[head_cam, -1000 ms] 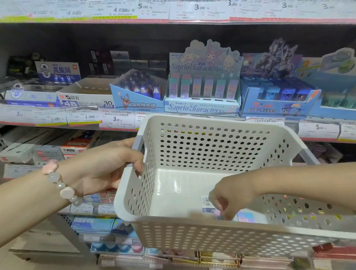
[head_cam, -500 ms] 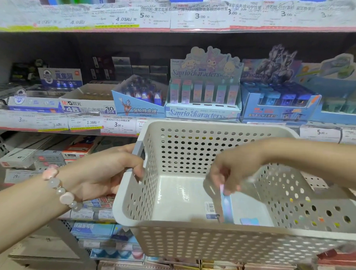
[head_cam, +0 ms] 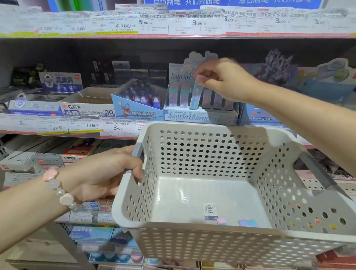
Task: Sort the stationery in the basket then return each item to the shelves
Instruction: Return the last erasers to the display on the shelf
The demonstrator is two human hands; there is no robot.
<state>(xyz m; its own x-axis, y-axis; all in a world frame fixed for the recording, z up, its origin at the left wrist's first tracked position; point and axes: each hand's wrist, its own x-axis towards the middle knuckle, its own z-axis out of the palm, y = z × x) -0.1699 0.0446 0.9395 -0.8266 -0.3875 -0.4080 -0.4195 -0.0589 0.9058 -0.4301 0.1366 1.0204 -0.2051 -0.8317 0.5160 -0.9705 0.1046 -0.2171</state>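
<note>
Head view: shelves (head_cam: 176,36) with price tags; white perforated plastic basket (head_cam: 202,160), left hand (head_cam: 103,172) grip closed on its rim. Right hand (head_cam: 221,77) pinches slim pastel eraser pack (head_cam: 195,96) over Sanrio display box (head_cam: 200,115). Small pastel packs (head_cam: 233,221) on basket floor.

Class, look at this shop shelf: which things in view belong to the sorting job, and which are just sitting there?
Part of the job:
- white basket, held by the left hand
- pastel eraser in the right hand
- Sanrio display box
- items left in the basket

Just sitting there:
- 4B eraser box
- price labels
</note>
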